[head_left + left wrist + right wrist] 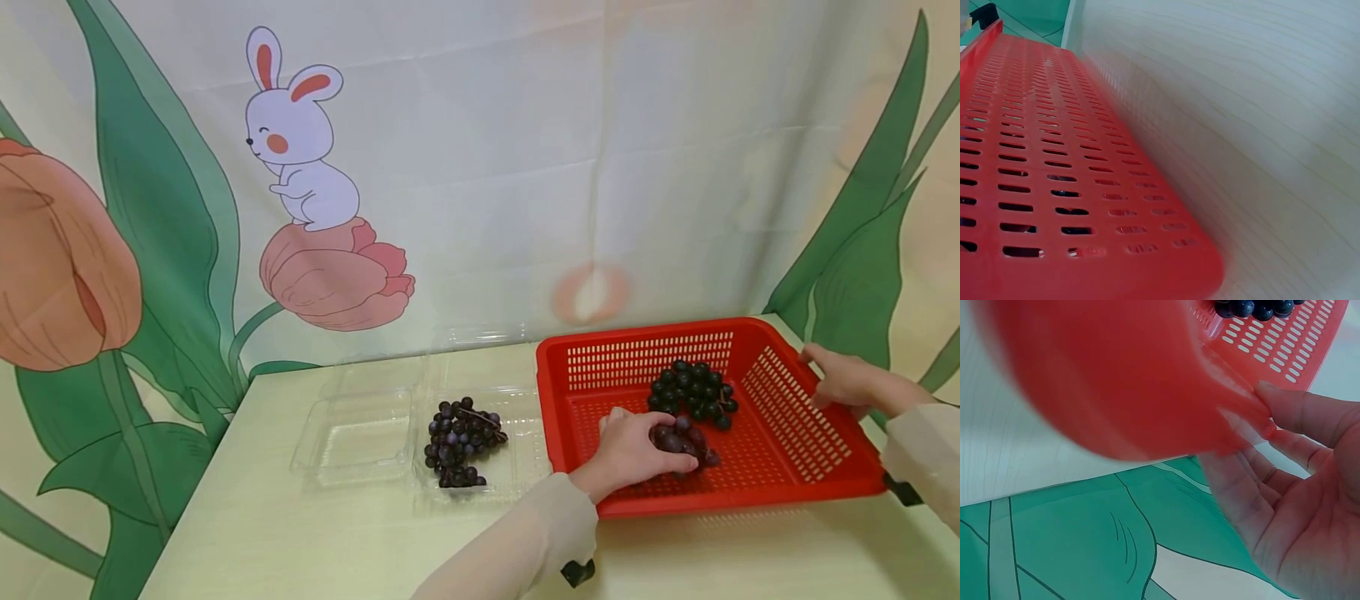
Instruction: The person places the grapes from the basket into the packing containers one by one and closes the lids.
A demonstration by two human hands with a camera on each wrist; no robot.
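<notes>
Red-purple grapes (697,446) are in the front half of the red basket (757,493), left hand (628,446) on them from above, thumb one side, fingers the other. Can't tell if they're off the basket floor. Wide hold looks chosen to avoid squashing loose berries. Right hand (846,382) is well apart from the left, pinching the basket's right rim, thumb inside, other fingers outside; my read, it's bracing the basket so it doesn't slide. Black grapes (690,392) sit just behind the held bunch; can't see if they touch. Basket floor shows left and right of both, so sideways room is decent; rearward is tight. Slotted walls stand all round and the left forearm crosses the front-left rim, so leaving means lifting over it. Left of the basket, very near it: clear container (521,468) with dark grapes (453,446) in its left half, bare plastic on the right. Second clear container (360,442) further left. Tabletop (247,500) runs on in front; printed backdrop (480,167) limits the rear.
</notes>
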